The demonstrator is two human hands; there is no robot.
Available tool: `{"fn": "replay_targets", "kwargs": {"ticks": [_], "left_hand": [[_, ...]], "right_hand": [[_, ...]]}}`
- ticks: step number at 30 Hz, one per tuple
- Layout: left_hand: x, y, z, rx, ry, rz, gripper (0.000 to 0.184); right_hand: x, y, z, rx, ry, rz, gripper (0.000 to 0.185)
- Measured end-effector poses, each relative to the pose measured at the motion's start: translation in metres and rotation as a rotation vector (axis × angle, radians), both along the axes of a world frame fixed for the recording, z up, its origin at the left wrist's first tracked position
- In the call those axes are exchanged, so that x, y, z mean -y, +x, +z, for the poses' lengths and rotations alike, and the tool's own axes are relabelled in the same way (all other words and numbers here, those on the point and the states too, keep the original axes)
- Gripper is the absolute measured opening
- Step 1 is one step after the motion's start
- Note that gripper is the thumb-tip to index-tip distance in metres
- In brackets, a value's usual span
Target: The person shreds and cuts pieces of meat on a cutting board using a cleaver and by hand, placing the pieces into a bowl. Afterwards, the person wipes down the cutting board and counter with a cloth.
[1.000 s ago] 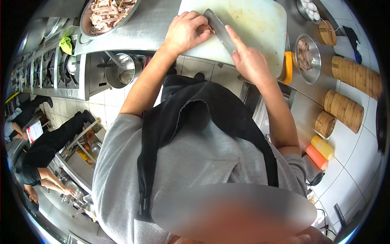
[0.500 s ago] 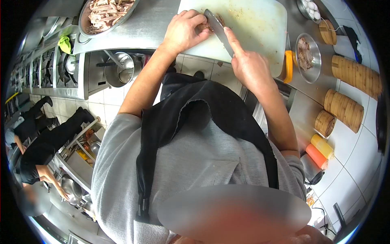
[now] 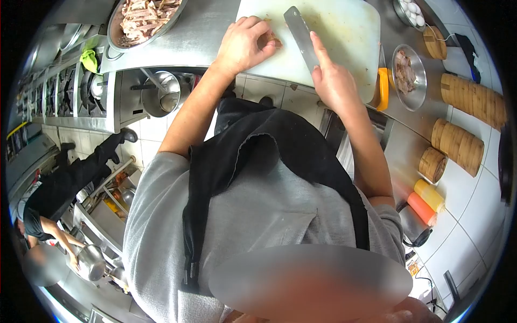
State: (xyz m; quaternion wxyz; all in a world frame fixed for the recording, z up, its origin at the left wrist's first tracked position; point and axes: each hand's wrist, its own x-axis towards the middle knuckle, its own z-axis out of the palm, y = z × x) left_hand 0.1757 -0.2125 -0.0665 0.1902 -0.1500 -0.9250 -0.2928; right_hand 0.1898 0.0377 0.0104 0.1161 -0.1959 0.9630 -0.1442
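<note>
Curling over a small piece of meat (image 3: 277,42), the fingers of the left hand (image 3: 242,47) hold it against the pale cutting board (image 3: 344,40), toward its left side; most of the piece is hidden under the hand, with only a bit showing past the fingertips. The right hand (image 3: 335,86) is wrapped round the handle of a broad knife (image 3: 301,39), index finger stretched along the blade, which stands beside the meat with a gap between. The step in hand looks to be cutting, between strokes; a further cut would call for left fingertips tucked back, the meat kept steady and the edge brought over clear of the knuckles. Further out, a metal colander (image 3: 114,32) heaped with meat strips (image 3: 148,19) sits left on the steel counter (image 3: 207,29); right of the board is a steel bowl (image 3: 412,103) with more meat pieces (image 3: 404,72), near bamboo steamers (image 3: 468,99)
</note>
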Motion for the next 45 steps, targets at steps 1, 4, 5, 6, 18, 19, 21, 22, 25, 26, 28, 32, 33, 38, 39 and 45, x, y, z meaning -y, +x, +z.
{"fn": "replay_targets", "kwargs": {"ticks": [1, 4, 5, 6, 18, 19, 21, 22, 25, 26, 28, 32, 33, 38, 39, 45], "left_hand": [[0.001, 0.000, -0.002, 0.005, -0.001, -0.002, 0.026], [0.001, -0.001, -0.008, -0.032, 0.059, -0.029, 0.025], [0.001, -0.001, -0.008, -0.031, 0.052, -0.016, 0.025], [0.001, -0.001, -0.007, -0.031, 0.044, 0.000, 0.024], [0.002, -0.003, -0.010, -0.046, 0.042, -0.019, 0.023], [0.005, -0.006, -0.008, -0.058, 0.034, -0.018, 0.023], [0.004, -0.002, -0.008, -0.043, 0.055, -0.020, 0.023], [0.003, -0.003, -0.007, -0.051, 0.054, -0.021, 0.023], [0.005, 0.002, -0.010, -0.010, 0.052, 0.008, 0.022], [0.006, 0.000, -0.014, -0.032, 0.049, -0.001, 0.022], [0.004, -0.002, -0.012, -0.057, 0.047, -0.014, 0.022], [0.004, -0.001, -0.013, -0.062, 0.041, 0.000, 0.021], [0.004, -0.002, -0.013, -0.077, 0.041, -0.004, 0.021], [0.004, -0.002, -0.015, -0.079, 0.050, -0.003, 0.021], [0.004, -0.002, -0.015, -0.074, 0.045, -0.005, 0.021], [0.004, -0.003, -0.014, -0.050, 0.025, -0.015, 0.022]], "right_hand": [[0.000, 0.002, 0.003, 0.005, -0.001, -0.002, 0.083], [0.002, 0.012, 0.020, -0.019, 0.047, 0.080, 0.084], [0.005, 0.015, 0.023, -0.039, 0.054, 0.116, 0.084], [0.006, 0.017, 0.024, -0.060, 0.060, 0.154, 0.084], [0.023, 0.011, 0.005, -0.049, 0.098, 0.184, 0.083], [0.026, 0.007, 0.002, -0.063, 0.054, 0.181, 0.083], [0.018, 0.003, -0.003, -0.020, 0.016, 0.099, 0.082], [0.012, 0.000, -0.004, 0.020, -0.020, 0.026, 0.082], [0.004, 0.003, 0.001, -0.031, -0.035, 0.034, 0.081], [0.003, 0.006, 0.007, -0.020, -0.016, 0.032, 0.081], [0.006, 0.015, 0.018, -0.018, 0.015, 0.056, 0.081], [0.016, 0.024, 0.023, -0.039, 0.053, 0.123, 0.083], [0.015, 0.025, 0.023, -0.038, 0.053, 0.123, 0.083], [0.013, 0.028, 0.029, 0.023, 0.114, 0.131, 0.085], [0.013, 0.029, 0.030, 0.026, 0.117, 0.133, 0.085], [0.019, 0.018, 0.007, 0.046, 0.042, 0.112, 0.084]]}}
